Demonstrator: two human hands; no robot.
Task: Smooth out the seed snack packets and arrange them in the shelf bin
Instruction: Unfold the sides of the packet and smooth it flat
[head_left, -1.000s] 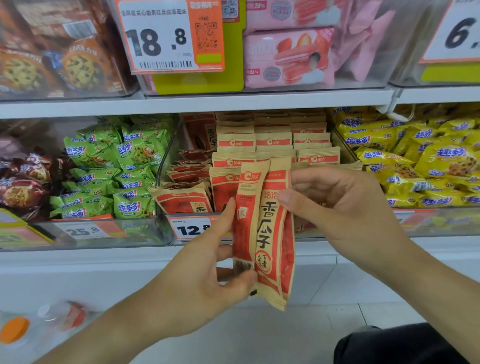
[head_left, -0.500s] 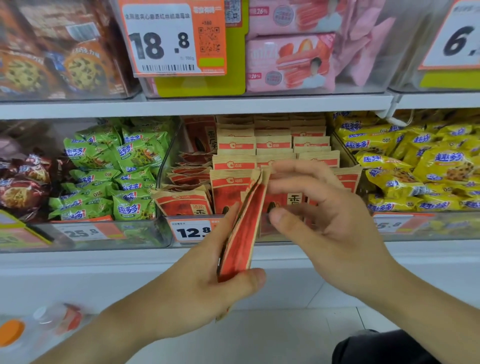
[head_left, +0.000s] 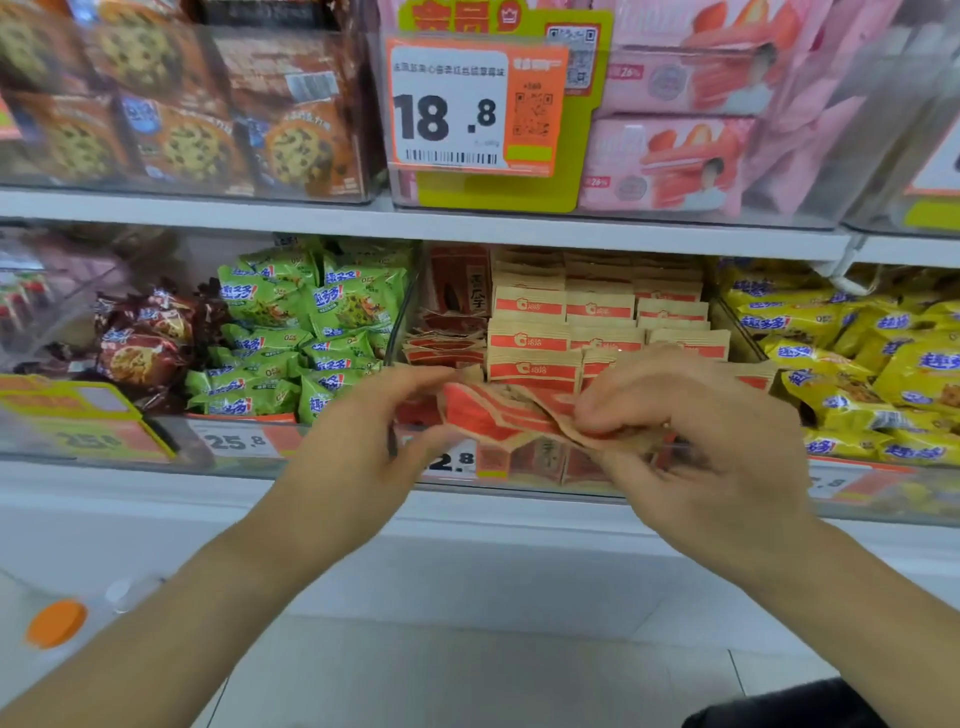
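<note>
A few tan and red seed snack packets (head_left: 498, 415) lie sideways between my hands at the front rim of the clear shelf bin (head_left: 519, 480). My left hand (head_left: 363, 447) pinches their left end with thumb and fingers. My right hand (head_left: 691, 441) grips their right end, fingers curled over the top. Behind them, rows of the same packets (head_left: 530, 340) stand upright in the bin, and several more lie flat in a stack (head_left: 447, 345) at its left side.
Green snack bags (head_left: 311, 332) fill the bin to the left and yellow bags (head_left: 857, 358) the bin to the right. A shelf with cookie boxes (head_left: 197, 130), pink boxes (head_left: 670, 161) and an 18.8 price tag (head_left: 467, 109) hangs close above.
The packets went from upright in front of the shelf to lying sideways at the bin's front rim. Both hands moved forward and up with them, and my view came closer to the shelf.
</note>
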